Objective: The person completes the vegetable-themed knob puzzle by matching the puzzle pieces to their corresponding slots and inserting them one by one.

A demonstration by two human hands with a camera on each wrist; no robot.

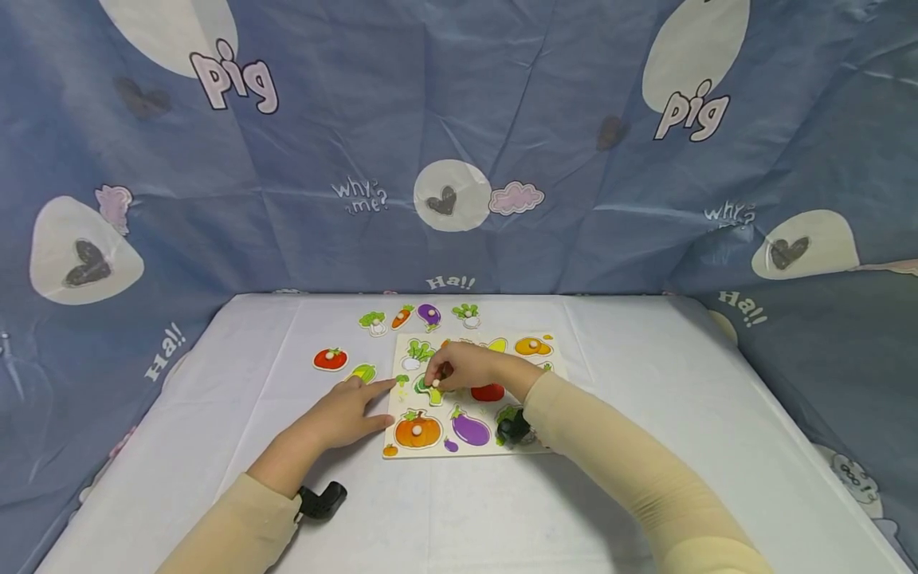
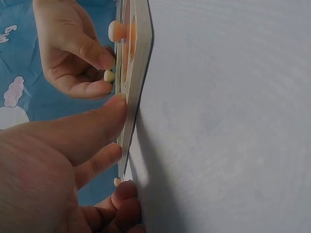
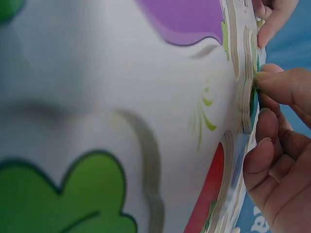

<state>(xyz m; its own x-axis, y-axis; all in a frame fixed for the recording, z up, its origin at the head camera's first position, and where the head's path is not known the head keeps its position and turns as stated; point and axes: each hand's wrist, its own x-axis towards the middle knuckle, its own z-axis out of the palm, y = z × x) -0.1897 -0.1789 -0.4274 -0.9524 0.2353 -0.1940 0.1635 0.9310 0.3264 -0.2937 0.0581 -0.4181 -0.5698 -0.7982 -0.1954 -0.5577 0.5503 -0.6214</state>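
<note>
A white vegetable puzzle board [image 1: 445, 452] lies flat on the table. Over its left half, my right hand [image 1: 462, 365] pinches the small knob of a green broccoli piece [image 1: 434, 395] between thumb and fingertips. The left wrist view shows that pale knob [image 2: 109, 75] at the right hand's fingertips. Whether the piece sits fully in its recess cannot be told. My left hand [image 1: 347, 414] rests at the board's left edge, fingers spread, thumb and index finger touching it. A knobbed pumpkin piece [image 1: 417, 430] lies on the board near the left thumb, beside a purple eggplant picture [image 1: 470, 428].
Loose knobbed pieces lie beyond the board: a leafy vegetable [image 1: 373, 322], a carrot [image 1: 403, 316], an eggplant [image 1: 429, 316] and a white-stemmed green [image 1: 468, 316]. Left of it are a tomato [image 1: 331, 359] and a yellow-green piece [image 1: 363, 371], partly behind the left hand. A patterned blue cloth [image 1: 323, 247] surrounds the table.
</note>
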